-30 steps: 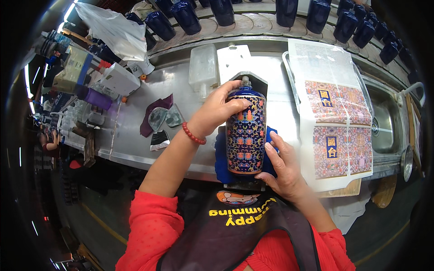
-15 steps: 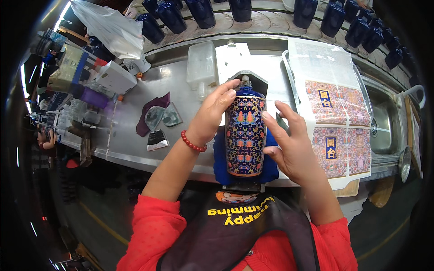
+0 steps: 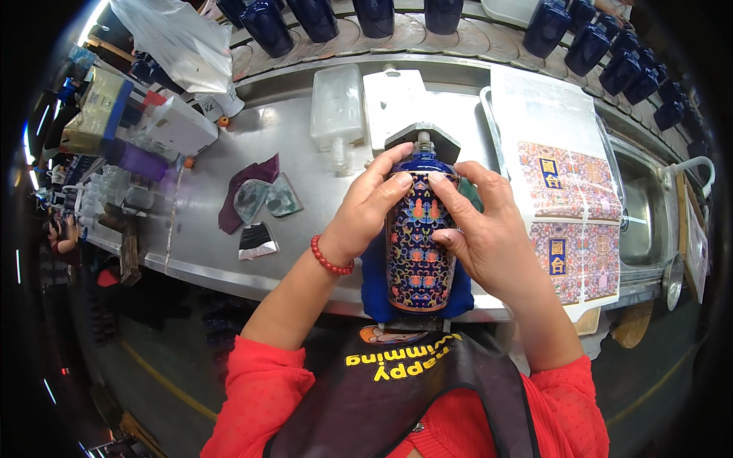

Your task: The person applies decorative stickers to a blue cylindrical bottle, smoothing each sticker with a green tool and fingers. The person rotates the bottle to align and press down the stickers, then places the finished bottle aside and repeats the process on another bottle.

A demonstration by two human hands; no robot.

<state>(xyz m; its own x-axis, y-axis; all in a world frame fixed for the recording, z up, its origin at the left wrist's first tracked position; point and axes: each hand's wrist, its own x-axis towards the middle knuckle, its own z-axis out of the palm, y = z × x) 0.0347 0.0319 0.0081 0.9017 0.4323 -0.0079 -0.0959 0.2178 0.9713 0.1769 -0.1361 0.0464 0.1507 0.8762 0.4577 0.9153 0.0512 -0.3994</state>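
Note:
A dark blue bottle [image 3: 421, 252] with a colourful floral pattern lies on a blue cloth pad [image 3: 374, 286], its neck pointing away from me. My left hand [image 3: 365, 210] grips the upper left of the bottle, thumb on the shoulder and fingers by the neck. On the upper right, my right hand [image 3: 489, 221] curves around the shoulder. One of its fingertips presses the front near the top band of the pattern, while the thumb rests lower along the right side. Behind the neck stands a dark angular holder [image 3: 447, 140].
Patterned sheets [image 3: 569, 206] lie at the right beside a sink [image 3: 641, 221]. A clear empty bottle [image 3: 336, 107] and several cloth scraps [image 3: 252, 195] are on the metal table [image 3: 206, 244] to the left. Dark blue bottles [image 3: 374, 17] stand on a curved conveyor [image 3: 412, 38] at the back.
My right hand has come in from the side onto the bottle's upper right shoulder. My left thumb has moved inward on the shoulder. Bottles on the conveyor have shifted right.

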